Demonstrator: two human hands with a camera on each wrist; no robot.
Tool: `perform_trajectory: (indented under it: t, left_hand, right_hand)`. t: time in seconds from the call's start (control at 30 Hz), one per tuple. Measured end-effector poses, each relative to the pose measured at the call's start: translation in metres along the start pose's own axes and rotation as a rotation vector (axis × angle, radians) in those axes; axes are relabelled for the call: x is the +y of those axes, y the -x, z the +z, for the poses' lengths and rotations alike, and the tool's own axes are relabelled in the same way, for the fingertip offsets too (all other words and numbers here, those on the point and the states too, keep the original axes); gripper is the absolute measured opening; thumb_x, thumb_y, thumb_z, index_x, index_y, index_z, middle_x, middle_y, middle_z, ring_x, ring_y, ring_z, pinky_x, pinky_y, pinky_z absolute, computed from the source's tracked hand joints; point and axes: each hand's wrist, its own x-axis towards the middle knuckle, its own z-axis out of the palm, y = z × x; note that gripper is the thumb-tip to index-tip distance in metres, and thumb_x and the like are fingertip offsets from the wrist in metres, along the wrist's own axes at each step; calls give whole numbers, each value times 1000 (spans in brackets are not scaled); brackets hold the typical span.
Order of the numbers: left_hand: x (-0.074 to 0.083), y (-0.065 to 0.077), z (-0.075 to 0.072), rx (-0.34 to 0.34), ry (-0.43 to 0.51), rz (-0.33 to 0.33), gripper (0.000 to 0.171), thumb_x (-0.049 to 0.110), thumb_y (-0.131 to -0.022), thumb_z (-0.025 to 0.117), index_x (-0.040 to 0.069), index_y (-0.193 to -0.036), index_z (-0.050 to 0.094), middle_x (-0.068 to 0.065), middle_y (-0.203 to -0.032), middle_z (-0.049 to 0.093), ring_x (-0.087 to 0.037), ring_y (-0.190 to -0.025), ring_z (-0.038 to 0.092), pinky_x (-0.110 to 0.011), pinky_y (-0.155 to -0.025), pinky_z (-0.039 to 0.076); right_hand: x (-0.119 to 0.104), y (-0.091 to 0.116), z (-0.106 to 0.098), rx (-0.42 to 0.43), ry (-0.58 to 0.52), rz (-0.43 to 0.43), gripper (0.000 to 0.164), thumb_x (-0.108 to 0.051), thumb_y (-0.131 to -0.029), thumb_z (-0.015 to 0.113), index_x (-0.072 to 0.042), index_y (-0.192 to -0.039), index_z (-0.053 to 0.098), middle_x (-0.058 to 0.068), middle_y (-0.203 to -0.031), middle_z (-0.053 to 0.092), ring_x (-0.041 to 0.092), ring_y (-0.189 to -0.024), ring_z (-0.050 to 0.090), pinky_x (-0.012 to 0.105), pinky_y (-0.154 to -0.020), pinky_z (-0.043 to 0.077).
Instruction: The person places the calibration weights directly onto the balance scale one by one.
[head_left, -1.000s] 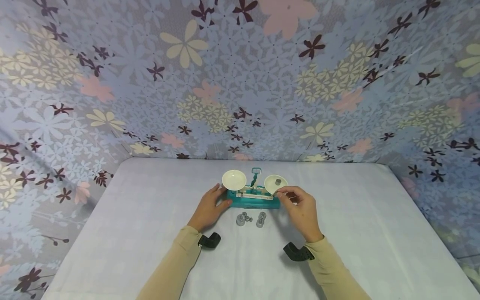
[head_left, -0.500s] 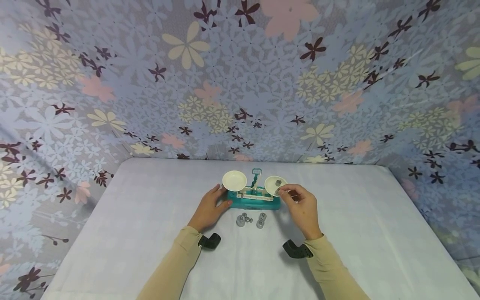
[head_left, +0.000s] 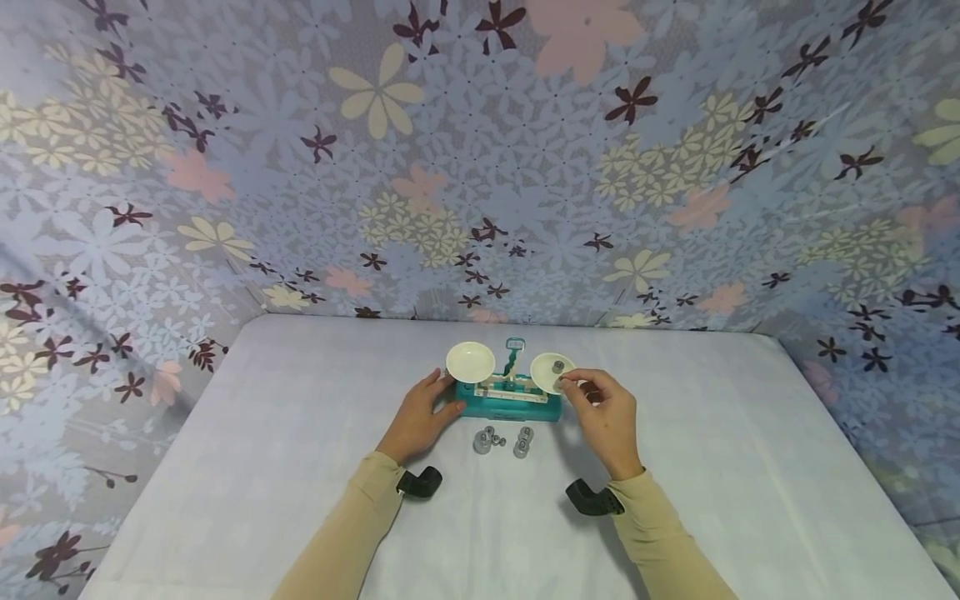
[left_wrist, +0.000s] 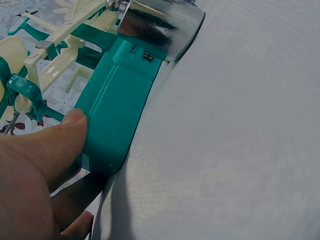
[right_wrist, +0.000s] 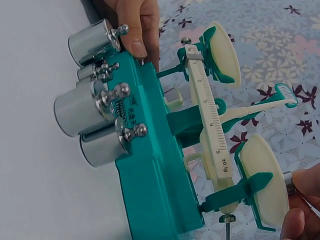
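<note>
A teal balance scale [head_left: 510, 407] stands on the table with two cream pans. My left hand [head_left: 417, 421] grips the left end of its base, thumb on the near side, as the left wrist view shows. The left pan [head_left: 470, 363] holds nothing. One metal weight [head_left: 558, 367] sits in the right pan [head_left: 542, 375]. At that pan's near edge, my right hand [head_left: 609, 425] pinches a second, small metal weight [right_wrist: 288, 182] between thumb and fingertips. In the right wrist view the pan hides part of this weight.
Several knobbed metal weights [head_left: 482, 442] of different sizes stand in front of the base, with another pair of weights [head_left: 522, 442] to their right. A white cloth [head_left: 300, 400] covers the table. Flowered fabric [head_left: 480, 167] hangs behind it.
My right hand has moved slightly inward over the right pan, bringing the pinched weight closer to the one lying there. The left hand stays on the base.
</note>
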Motion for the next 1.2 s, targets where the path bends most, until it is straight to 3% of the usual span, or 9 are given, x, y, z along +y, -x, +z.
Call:
perform_trajectory:
  t: [0.63, 1.2]
  left_hand:
    - [-1, -1, 1, 1, -1, -7, 61, 36, -100, 62, 7, -151, 46, -19, -160, 33, -40, -147, 30, -57, -119, 25]
    - [0, 0, 0, -1, -9, 15, 60, 37, -100, 62, 5, -149, 48, -21, -158, 35, -41, -145, 32, -58, -118, 26]
  right_hand:
    - [6, -4, 0, 39, 81, -123, 8, -3, -85, 78, -8, -91, 78, 3, -85, 71, 13, -64, 53, 15, -58, 40]
    - [7, -5, 2, 42, 115, -141, 7, -2, -85, 78, -7, -91, 77, 5, -84, 71, 16, -65, 53, 17, -59, 42]
